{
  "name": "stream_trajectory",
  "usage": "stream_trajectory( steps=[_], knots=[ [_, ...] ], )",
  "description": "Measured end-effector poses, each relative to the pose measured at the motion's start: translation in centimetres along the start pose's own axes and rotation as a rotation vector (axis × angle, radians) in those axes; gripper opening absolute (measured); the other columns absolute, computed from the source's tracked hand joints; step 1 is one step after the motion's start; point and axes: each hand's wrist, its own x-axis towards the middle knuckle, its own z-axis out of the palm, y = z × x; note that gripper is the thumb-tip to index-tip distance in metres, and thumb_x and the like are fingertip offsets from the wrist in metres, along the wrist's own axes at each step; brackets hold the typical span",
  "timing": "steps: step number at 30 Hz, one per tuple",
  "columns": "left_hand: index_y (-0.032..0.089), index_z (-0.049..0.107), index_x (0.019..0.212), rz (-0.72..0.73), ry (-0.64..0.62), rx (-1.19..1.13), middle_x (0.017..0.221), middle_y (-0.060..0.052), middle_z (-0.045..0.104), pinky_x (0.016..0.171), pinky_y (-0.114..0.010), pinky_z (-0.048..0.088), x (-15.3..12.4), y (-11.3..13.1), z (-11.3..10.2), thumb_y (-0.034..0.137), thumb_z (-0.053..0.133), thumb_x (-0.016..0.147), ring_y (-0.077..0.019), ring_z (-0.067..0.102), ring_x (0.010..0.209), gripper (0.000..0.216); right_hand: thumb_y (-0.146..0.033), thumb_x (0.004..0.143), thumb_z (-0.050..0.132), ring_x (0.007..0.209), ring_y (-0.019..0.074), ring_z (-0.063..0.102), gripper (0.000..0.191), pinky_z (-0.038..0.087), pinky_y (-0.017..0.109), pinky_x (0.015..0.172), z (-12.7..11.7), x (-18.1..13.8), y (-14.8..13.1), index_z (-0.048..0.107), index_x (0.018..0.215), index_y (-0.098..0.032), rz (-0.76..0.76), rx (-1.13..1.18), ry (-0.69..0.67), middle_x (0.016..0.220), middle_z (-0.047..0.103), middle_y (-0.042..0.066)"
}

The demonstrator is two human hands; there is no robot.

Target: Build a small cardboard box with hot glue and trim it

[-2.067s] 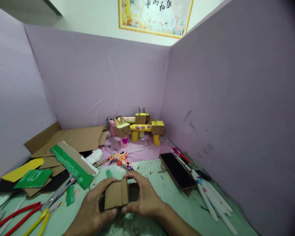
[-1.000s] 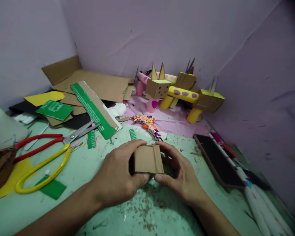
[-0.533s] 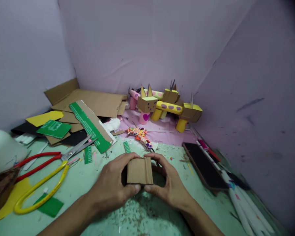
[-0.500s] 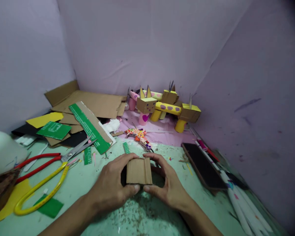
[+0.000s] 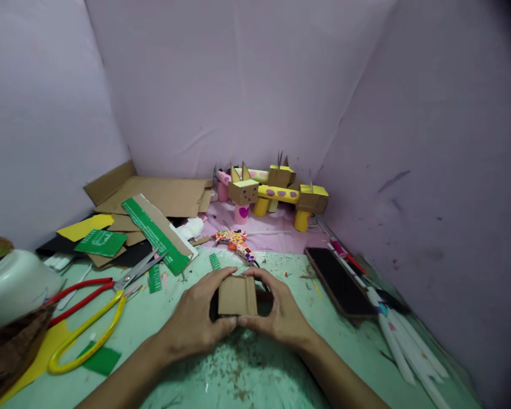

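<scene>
A small brown cardboard box (image 5: 237, 296) is held between my two hands just above the table, its flat top facing up. My left hand (image 5: 198, 311) grips its left side, thumb at the near edge and fingers at the far edge. From the right, my right hand (image 5: 276, 312) curls round it in the same way, and the two thumb tips nearly meet at the front. The underside of the box is hidden. Beyond the fingers lies a hot glue gun (image 5: 235, 243) with a colourful pattern, and a small green strip (image 5: 214, 261) is near it.
Scissors (image 5: 130, 277) with red and yellow handles lie left, beside cardboard scraps (image 5: 157, 233) and a white container (image 5: 19, 287). Cardboard animal figures (image 5: 281, 194) stand at the back. A phone (image 5: 338, 281) and several white markers (image 5: 404, 335) lie right, by the wall.
The camera view has shifted slightly, so the table things appear moved. My hands still hold the cardboard box, with the right thumb now closer to the left one.
</scene>
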Motion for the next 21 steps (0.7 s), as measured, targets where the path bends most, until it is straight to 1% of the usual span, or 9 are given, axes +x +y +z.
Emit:
stream_trajectory(
  steps=[5,8,11,16,21],
  knots=[
    [0.016,0.046,0.132,0.023,-0.014,-0.005,0.130,-0.017,0.057,0.097,-0.049,0.045,0.04,-0.13,-0.09,0.041,0.062,0.071,-0.0341,0.056,0.115,0.068,-0.045,0.061,0.080,0.103,0.0282,0.061,0.062,0.052,0.042,0.087,0.10,-0.09,0.03,0.053,0.111,-0.022,0.006,0.029,-0.006,0.112,0.061,0.009],
    [0.017,0.050,0.125,0.033,-0.018,-0.016,0.122,-0.015,0.061,0.092,-0.047,0.048,0.05,0.13,-0.19,0.042,0.062,0.070,-0.0326,0.059,0.109,0.062,-0.044,0.060,0.080,0.102,0.0275,0.061,0.063,0.053,0.040,0.085,0.09,-0.07,-0.05,0.053,0.112,-0.022,0.013,0.026,-0.014,0.112,0.061,0.008],
    [0.017,0.052,0.120,0.038,-0.012,-0.008,0.116,-0.013,0.063,0.088,-0.045,0.049,0.05,0.37,-0.25,0.042,0.062,0.070,-0.0312,0.061,0.103,0.057,-0.040,0.059,0.080,0.100,0.0265,0.062,0.060,0.053,0.039,0.084,0.02,0.02,-0.24,0.054,0.111,-0.022,0.007,0.012,-0.023,0.108,0.061,0.007],
    [0.017,0.053,0.119,0.042,-0.007,-0.009,0.115,-0.012,0.063,0.087,-0.045,0.048,0.04,0.41,-0.25,0.040,0.062,0.070,-0.0306,0.061,0.102,0.055,-0.033,0.057,0.079,0.097,0.0269,0.062,0.060,0.052,0.040,0.084,-0.04,0.12,-0.59,0.054,0.110,-0.020,0.035,0.019,-0.029,0.105,0.061,0.008],
    [0.015,0.056,0.116,0.015,-0.018,-0.048,0.112,-0.014,0.064,0.086,-0.047,0.048,0.00,0.67,-0.36,0.040,0.065,0.065,-0.0323,0.060,0.100,0.057,-0.031,0.055,0.080,0.094,0.0258,0.061,0.060,0.052,0.037,0.081,-0.02,0.04,-0.50,0.054,0.108,-0.020,0.049,0.065,-0.031,0.104,0.060,0.007]
  ],
)
